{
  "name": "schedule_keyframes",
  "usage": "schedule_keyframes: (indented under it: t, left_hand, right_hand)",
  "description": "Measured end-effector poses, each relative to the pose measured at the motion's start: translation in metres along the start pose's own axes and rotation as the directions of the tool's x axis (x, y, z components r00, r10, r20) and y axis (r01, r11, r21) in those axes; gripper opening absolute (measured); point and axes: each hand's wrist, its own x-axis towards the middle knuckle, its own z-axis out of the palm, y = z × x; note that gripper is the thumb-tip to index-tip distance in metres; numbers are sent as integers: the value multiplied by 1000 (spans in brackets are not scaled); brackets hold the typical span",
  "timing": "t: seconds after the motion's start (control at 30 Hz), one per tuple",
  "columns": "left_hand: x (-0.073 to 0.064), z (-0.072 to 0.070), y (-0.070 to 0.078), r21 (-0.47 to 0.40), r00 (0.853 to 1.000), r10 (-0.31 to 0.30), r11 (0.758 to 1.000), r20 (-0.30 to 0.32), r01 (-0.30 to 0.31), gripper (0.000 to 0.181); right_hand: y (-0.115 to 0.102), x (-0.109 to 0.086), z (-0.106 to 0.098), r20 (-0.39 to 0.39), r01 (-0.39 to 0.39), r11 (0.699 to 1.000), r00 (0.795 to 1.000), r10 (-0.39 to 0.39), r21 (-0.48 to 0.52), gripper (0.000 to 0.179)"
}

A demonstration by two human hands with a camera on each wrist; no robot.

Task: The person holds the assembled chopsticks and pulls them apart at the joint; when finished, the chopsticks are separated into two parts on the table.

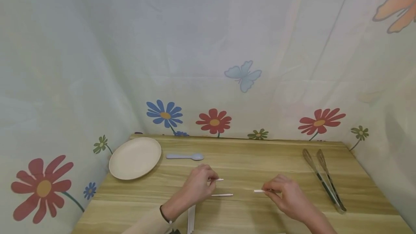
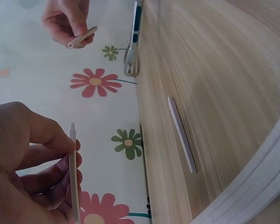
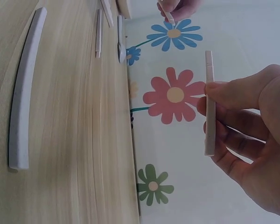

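Observation:
My left hand (image 1: 199,185) pinches a thin white stick (image 2: 73,172) between thumb and fingers, raised above the table. In the left wrist view this stick narrows to a small peg at its tip. Across from it, my right hand (image 1: 287,196) holds a second white stick (image 3: 210,112), also off the table; its end looks square and hollow in the left wrist view. The two held sticks are apart. A third white stick (image 2: 182,135) lies on the wood-grain table, just below my left hand. Several longer white strips (image 1: 191,219) lie together by my left forearm.
A cream plate (image 1: 134,158) stands at the back left, with a pale blue spoon (image 1: 185,156) beside it. Metal tongs (image 1: 325,180) with dark green grips lie at the right. Another white strip (image 3: 27,88) lies near the table's front. A flowered curtain (image 1: 208,46) surrounds the table.

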Motion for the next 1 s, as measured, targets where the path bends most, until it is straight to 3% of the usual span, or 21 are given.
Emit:
schedule_keyframes:
  t: [0.3, 0.77, 1.0]
  left_hand:
    - [4, 1, 4, 20, 1000, 10, 1000, 27, -11, 12]
    - [8, 4, 7, 27, 999, 21, 999, 50, -23, 13]
    - [10, 5, 11, 23, 997, 17, 1000, 78, -18, 13]
  right_hand:
    - [-2, -2, -3, 22, 21, 999, 1000, -21, 33, 22]
    - [-6, -7, -10, 73, -16, 998, 997, 12, 59, 23]
    - [-10, -11, -12, 69, 13, 999, 998, -16, 38, 24]
